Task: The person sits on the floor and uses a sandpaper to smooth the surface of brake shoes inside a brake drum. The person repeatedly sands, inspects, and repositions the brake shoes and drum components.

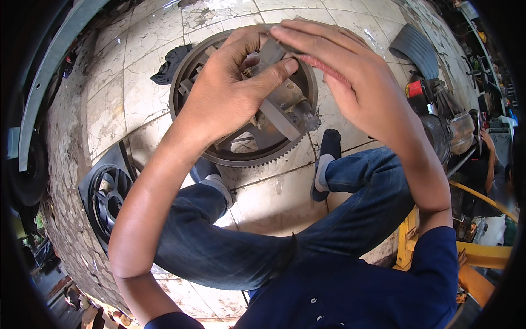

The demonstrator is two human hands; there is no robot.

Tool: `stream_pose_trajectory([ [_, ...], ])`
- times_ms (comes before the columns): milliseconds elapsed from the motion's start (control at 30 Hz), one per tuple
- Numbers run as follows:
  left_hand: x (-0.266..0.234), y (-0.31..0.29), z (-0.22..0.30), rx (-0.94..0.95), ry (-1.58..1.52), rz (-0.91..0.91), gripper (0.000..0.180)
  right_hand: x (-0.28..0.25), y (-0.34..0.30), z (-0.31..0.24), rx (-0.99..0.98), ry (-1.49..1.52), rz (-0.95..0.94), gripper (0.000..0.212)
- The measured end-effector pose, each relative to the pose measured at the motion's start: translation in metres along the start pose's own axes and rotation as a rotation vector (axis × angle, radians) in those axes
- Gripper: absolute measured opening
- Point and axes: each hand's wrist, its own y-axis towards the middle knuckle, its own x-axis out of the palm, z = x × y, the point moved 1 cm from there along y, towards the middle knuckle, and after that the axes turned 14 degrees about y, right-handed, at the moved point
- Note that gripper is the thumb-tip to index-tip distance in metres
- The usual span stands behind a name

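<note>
A large round flywheel (181,88) with a toothed rim lies on the tiled floor between my feet, and dark metal parts sit inside its ring. Over its far part, my left hand (233,82) is closed, thumb and fingers pinching a small flat grey piece (270,53). Close beside that piece is my right hand (342,60), its fingers stretched out and the palm turned down and inward. A reddish strip shows along its lower edge; I cannot tell what it is. A flat metal bar (280,119) crosses the near side of the flywheel, below my hands.
A black cooling fan (107,197) in its frame leans at left. Black cloth (171,63) lies behind the flywheel. Far right are a curved ribbed sheet (413,46) and a dark machine (435,129). Another person's hand (487,140) shows beyond, near a yellow frame (482,256).
</note>
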Motion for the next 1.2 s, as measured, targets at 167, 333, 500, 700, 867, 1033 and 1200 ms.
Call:
stream_pose_trajectory([
  [167,0.001,-0.001,-0.004,0.034,0.023,0.046,0.029,0.004,-0.002,-0.004,-0.026,-0.023,0.013,0.053],
  [333,0.003,-0.001,-0.005,0.057,0.003,0.07,0.029,0.006,-0.003,0.017,-0.004,-0.068,0.034,0.052],
  [500,0.001,0.002,-0.003,-0.016,-0.061,0.025,0.028,0.007,-0.002,0.002,-0.048,0.011,0.058,0.054],
  [700,0.003,0.003,-0.019,0.124,0.018,0.074,0.029,0.011,-0.002,-0.001,-0.041,0.026,0.032,0.057],
  [867,0.008,0.002,-0.015,0.042,0.009,0.074,0.029,0.012,-0.004,0.013,0.069,0.068,0.006,0.058],
  [1033,0.006,0.004,-0.022,-0.044,-0.027,0.022,0.032,0.014,-0.005,0.005,-0.046,0.045,0.068,0.052],
  [1200,0.01,0.002,-0.022,0.085,0.054,0.079,0.037,0.019,-0.006,0.011,0.035,0.124,0.076,0.049],
])
